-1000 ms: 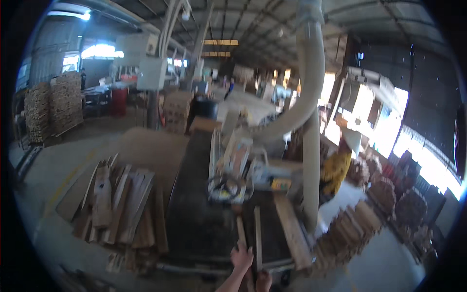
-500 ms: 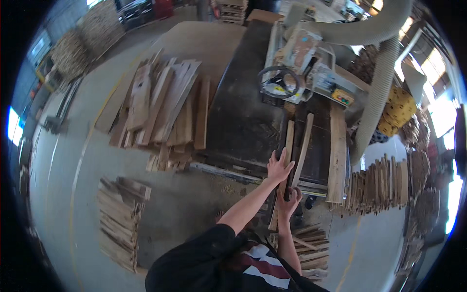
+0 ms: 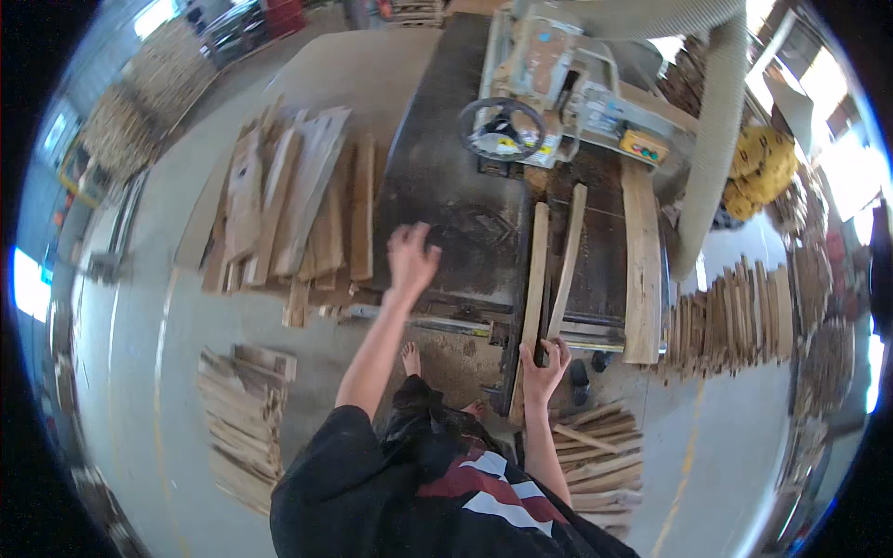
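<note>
Pale wood lies at my right hand (image 3: 546, 372): thumb at the long strip (image 3: 537, 270), fingers curled by the near end of a second strip (image 3: 571, 246). Whether this hand pinches either piece, I cannot tell. Both strips lie roughly lengthwise on the dark worktop (image 3: 446, 177), nearer me than the black handwheel (image 3: 503, 127) and slightly right of it; the long one reaches past the near edge. My left hand (image 3: 412, 260), fingers spread, is over the worktop, nearer me than the handwheel and to its left; contact with the surface cannot be confirmed. Well left of the handwheel: a pile of boards (image 3: 246, 195), loosely overlapped. Right of the handwheel: a yellow control box (image 3: 644, 146), a broad plank (image 3: 640, 270) and, farther right, a ridged pale hose (image 3: 714, 139) and a yellow bundle (image 3: 758, 172).
</note>
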`<state>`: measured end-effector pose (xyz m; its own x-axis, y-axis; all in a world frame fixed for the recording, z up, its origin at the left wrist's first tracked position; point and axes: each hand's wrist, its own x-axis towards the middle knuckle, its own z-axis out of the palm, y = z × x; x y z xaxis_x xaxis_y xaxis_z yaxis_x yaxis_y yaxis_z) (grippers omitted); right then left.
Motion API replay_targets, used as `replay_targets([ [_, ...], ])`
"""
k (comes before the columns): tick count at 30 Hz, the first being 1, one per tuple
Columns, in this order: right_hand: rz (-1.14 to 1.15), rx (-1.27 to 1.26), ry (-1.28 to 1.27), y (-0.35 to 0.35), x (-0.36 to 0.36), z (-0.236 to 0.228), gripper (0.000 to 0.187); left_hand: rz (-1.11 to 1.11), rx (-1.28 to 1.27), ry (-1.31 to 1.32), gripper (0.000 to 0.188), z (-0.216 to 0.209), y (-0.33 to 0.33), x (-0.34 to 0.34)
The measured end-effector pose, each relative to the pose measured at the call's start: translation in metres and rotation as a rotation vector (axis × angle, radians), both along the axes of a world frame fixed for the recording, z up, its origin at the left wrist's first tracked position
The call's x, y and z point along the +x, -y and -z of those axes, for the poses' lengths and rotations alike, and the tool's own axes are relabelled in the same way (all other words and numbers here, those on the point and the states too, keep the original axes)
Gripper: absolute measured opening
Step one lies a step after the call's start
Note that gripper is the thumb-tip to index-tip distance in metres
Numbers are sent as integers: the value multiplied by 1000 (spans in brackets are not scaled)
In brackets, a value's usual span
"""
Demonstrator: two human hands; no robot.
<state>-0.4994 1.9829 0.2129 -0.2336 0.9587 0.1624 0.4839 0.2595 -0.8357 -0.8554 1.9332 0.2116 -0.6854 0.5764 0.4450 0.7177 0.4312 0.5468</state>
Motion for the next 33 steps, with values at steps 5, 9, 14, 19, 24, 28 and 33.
replay_targets([
  [5, 35, 14, -16, 0, -4, 0, 45, -546, -628, 84, 74, 24, -5, -121],
  [9, 53, 54, 20, -2, -9, -2, 43, -647, -466, 332, 77, 37, -24, -142],
  [14, 115, 8, 115, -3, -14, -9, 36, -348, -578, 217, 72, 17, -8, -109],
  [19, 229, -148, 6, 0, -17, -8, 29, 120, 244, 1149, 63, -9, 19, -85],
  [24, 284, 298, 258, 0, -29, -24, 19, 219, 572, 1932, 43, -11, 24, -71],
  [28, 258, 357, 108, 8, -85, -48, 15, 429, 989, 2369, 41, -7, 25, -67],
  [33, -213, -309, -353, 30, -206, -66, 28, 702, 1554, 2705, 46, -16, 20, -74],
])
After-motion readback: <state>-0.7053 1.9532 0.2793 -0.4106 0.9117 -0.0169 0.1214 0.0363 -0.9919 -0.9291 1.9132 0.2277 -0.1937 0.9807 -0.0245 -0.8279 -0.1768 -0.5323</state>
